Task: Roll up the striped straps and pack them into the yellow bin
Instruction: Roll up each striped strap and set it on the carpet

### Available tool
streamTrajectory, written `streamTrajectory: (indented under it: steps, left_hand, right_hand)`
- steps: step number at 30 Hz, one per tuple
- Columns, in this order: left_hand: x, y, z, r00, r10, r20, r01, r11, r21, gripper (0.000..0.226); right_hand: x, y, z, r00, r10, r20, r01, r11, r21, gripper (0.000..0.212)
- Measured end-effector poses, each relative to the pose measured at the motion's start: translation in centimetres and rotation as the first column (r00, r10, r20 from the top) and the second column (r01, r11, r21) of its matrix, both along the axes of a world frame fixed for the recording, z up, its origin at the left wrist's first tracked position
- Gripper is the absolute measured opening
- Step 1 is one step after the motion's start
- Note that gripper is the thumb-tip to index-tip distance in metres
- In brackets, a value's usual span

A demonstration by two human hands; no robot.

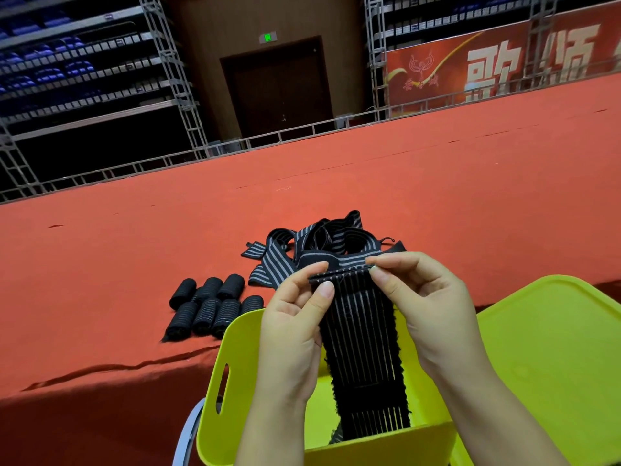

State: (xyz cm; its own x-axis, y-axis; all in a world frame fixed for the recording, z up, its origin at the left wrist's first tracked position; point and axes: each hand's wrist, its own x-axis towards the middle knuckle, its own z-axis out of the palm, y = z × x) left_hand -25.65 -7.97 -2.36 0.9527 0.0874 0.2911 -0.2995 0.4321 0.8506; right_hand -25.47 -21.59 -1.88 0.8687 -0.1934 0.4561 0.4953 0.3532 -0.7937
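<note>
Both hands pinch the top edge of one striped strap (361, 334): the left hand (295, 327) has its fingers (324, 290) clamped on the left corner, the right hand (426, 307) on the right corner. Below the fingers the strap hangs into the yellow bin (218, 391). Beyond the fingers lies a loose strap pile (316, 243) on the red bench (134, 237); left of them, seven rolled straps (211, 306).

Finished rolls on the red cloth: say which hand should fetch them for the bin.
Left. The rolls lie on the left hand side; the right hand would have to cross over.
</note>
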Motion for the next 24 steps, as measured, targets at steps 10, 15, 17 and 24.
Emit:
streamTrajectory:
  steps: [10,15,17,24]
  left_hand:
    - [-0.2,-0.8,0.6,0.998,0.049,0.041,-0.048,0.999,-0.013,0.022]
    - [-0.4,0.0,0.9,0.999,0.028,0.046,-0.032,0.995,0.089,0.018]
    - [-0.5,0.5,1.0,0.997,0.055,0.062,-0.065,0.983,0.174,0.018]
    - [-1.2,0.8,1.1,0.999,0.040,0.025,-0.044,0.980,0.195,0.020]
  right_hand:
    - [0.6,-0.1,-0.4,0.999,-0.025,-0.040,0.024,0.999,-0.024,0.015]
    - [0.5,-1.0,0.3,0.999,0.041,-0.007,-0.041,0.996,-0.081,0.027]
    - [0.3,-1.6,0.7,0.996,0.082,-0.021,-0.085,0.970,-0.227,0.036]
    - [-0.2,-2.4,1.0,0.999,0.028,0.035,-0.009,0.891,-0.454,0.023]
